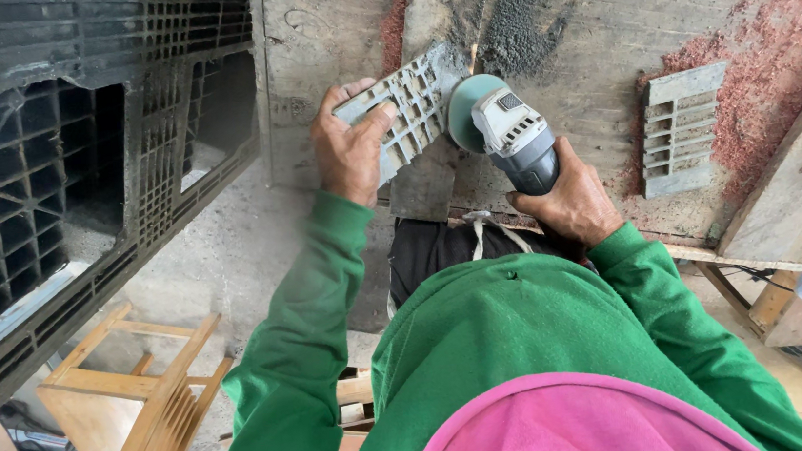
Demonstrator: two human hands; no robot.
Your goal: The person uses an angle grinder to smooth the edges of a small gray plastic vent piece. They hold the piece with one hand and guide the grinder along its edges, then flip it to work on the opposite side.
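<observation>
Across far half of scene: wooden surface, dusty, reddish sawdust at right. Far left: big black plastic pallet. Centre: grey ribbed plastic piece lying on surface, left hand grip closed over its left end, fingers on top. Just right: angle grinder, disc touching piece's right edge; right hand grip wrapped tight round grinder body. Further right: second grey ribbed piece, untouched.

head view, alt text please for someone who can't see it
A person in green sleeves holds an angle grinder in the right hand against a grey plastic grid piece gripped by the left hand, over a dusty wooden workbench.
</observation>
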